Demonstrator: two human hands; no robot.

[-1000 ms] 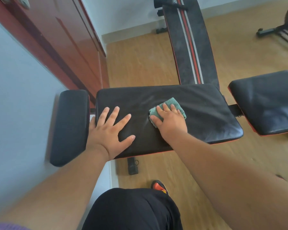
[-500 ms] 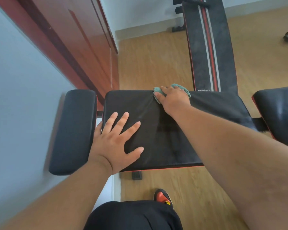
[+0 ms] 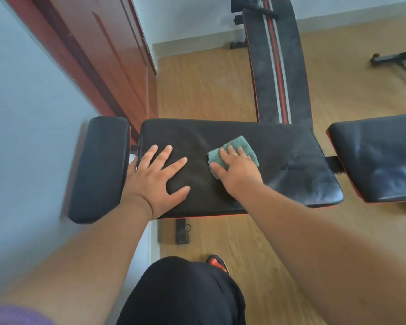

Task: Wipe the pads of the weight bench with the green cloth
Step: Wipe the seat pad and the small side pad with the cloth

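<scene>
While the left hand [image 3: 154,181] lies flat with fingers spread on the middle pad [image 3: 279,160], green cloth [image 3: 234,148] under the right hand [image 3: 238,171], fingers straight, pressing it down

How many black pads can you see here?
4. A narrow pad at left by the wall, the large middle pad under both hands, a pad at right, and a long striped pad behind. More may lie outside the frame.

A striped sit-up board [image 3: 277,73] lies on the wood floor [image 3: 204,85]. A red-brown cabinet [image 3: 108,66] stands left, against a pale wall [image 3: 21,113]. An orange shoe [image 3: 217,263] shows below.
</scene>
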